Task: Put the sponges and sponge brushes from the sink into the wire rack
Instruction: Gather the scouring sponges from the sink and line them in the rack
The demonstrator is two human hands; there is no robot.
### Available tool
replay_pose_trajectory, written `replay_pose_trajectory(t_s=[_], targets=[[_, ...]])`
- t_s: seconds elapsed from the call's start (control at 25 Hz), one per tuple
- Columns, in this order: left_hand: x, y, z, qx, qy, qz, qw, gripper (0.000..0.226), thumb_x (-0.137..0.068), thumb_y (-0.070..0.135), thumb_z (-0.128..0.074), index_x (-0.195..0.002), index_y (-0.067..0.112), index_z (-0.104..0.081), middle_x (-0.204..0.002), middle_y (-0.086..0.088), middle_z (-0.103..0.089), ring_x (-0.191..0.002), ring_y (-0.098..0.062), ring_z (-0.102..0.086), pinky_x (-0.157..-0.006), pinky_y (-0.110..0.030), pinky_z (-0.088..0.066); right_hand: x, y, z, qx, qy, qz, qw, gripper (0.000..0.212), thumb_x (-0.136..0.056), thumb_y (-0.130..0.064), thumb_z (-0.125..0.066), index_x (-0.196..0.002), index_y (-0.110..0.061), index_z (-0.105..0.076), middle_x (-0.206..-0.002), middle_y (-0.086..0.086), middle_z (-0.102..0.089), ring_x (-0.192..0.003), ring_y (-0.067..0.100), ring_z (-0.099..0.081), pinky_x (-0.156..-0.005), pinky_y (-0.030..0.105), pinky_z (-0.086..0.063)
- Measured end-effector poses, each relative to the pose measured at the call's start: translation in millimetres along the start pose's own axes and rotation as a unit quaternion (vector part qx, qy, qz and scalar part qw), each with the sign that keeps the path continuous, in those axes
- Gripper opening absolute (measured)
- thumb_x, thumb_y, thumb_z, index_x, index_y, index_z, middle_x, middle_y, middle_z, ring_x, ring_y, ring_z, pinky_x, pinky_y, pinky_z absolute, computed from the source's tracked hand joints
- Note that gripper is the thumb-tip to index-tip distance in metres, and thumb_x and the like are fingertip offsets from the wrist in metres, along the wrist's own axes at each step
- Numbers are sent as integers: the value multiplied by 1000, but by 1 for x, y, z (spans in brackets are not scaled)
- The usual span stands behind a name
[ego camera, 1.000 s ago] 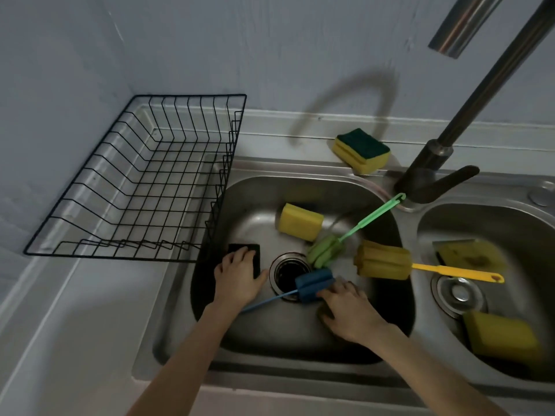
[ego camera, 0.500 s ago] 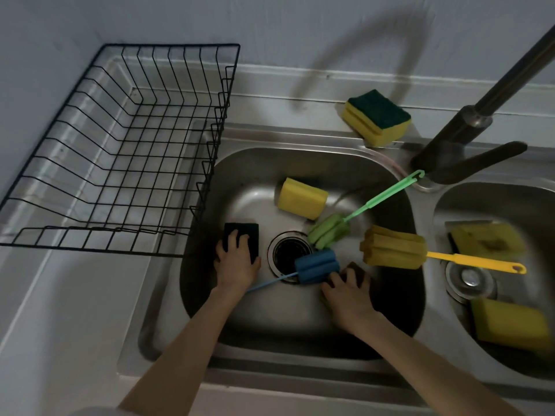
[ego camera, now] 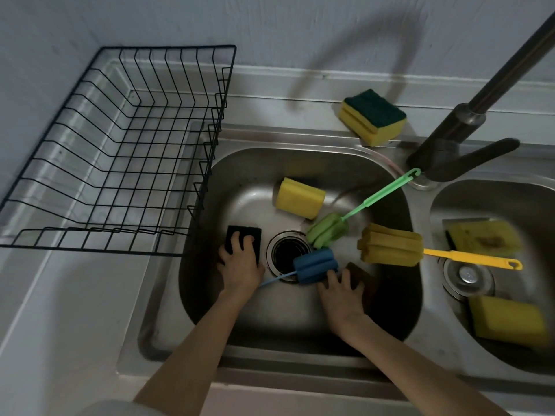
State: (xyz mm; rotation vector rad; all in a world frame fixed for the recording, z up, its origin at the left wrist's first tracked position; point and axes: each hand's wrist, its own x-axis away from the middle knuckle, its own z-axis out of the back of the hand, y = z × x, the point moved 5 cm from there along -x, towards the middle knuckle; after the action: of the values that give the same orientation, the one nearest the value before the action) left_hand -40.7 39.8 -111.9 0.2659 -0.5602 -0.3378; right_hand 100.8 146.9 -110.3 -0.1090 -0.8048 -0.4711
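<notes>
We see both hands reaching into the left basin (ego camera: 390,295) of a double sink. The left hand (ego camera: 240,267) lies on a black sponge (ego camera: 244,235), fingers curled over it and covering its near half; whether it is gripped we cannot tell. The right hand (ego camera: 341,295) spreads over a dark brown sponge (ego camera: 359,277), mostly hidden in shadow; its hold is equally unclear. A blue sponge brush (ego camera: 313,265) lies between the hands beside the drain (ego camera: 286,255), its thin handle partly hidden behind the left wrist. Beyond lie a yellow sponge (ego camera: 300,198), a green sponge brush (ego camera: 329,229) and a yellow sponge brush (ego camera: 390,244). The wire rack (ego camera: 126,154) stands left of the basin. The right basin's two yellow sponges (ego camera: 507,322) are blurred.
</notes>
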Motion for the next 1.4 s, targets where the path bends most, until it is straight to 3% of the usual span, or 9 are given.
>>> replay_pose_trajectory(t_s=[0.2,0.44,0.8,0.92,1.08,1.2,1.32,1.4], targets=[[14,11,1,32,17,-22,999,57,-82,22,-57,-132,22,-28,-152,-10,-11,-134,-43,-16,-106,-56,-28,16,3,18,-92,25,6,995,55,-85,-6,-52,-135,-19,-32,-145,17,-16,-135,40,-13,-107,49,-33],[30,16,26,58,63,-40,996,59,-82,23,-57,-132,26,-27,-151,-10,-12,-134,-40,-17,-107,-55,-28,40,7,44,-209,39,38,976,57,-84,-20,-57,-136,-23,-35,-135,16,-24,-125,41,-24,-105,43,-34],[67,22,51,90,101,-72,988,58,-83,23,-54,-135,26,-26,-152,-16,-8,-137,-38,-13,-109,-55,-24,77,8,62,-332,173,55,926,42,-83,-30,-59,-122,-22,-42,-123,8,-38,-107,26,-53,-94,40,-49],[78,28,61,99,111,-86,985,58,-84,25,-53,-135,26,-26,-151,-20,-9,-137,-39,-15,-109,-53,-25,94,7,71,-343,261,50,901,40,-84,-33,-58,-120,-23,-43,-121,5,-41,-103,25,-57,-86,39,-52],[99,40,75,107,139,-135,975,58,-84,26,-52,-136,27,-26,-152,-19,-8,-139,-37,-12,-111,-51,-23,118,12,87,-279,415,46,865,38,-85,-31,-57,-120,-22,-45,-126,5,-43,-115,20,-46,-81,31,-51],[112,50,89,119,165,-169,964,56,-84,26,-52,-135,29,-28,-153,-18,-6,-140,-36,-10,-111,-51,-21,125,20,94,-318,455,60,830,36,-83,-28,-61,-116,-19,-50,-121,5,-45,-113,18,-45,-75,24,-48],[126,59,105,130,189,-198,953,54,-85,27,-51,-134,31,-29,-154,-16,-6,-140,-34,-10,-111,-50,-21,136,23,100,-417,476,103,767,30,-79,-17,-67,-106,-15,-53,-105,-1,-44,-93,9,-48,-75,6,-39],[135,63,116,128,211,-210,946,54,-85,28,-51,-135,31,-28,-154,-14,-6,-140,-33,-10,-111,-50,-21,140,23,103,-475,471,127,732,28,-78,-11,-68,-97,-21,-51,-97,-8,-43,-89,9,-50,-77,10,-45]])
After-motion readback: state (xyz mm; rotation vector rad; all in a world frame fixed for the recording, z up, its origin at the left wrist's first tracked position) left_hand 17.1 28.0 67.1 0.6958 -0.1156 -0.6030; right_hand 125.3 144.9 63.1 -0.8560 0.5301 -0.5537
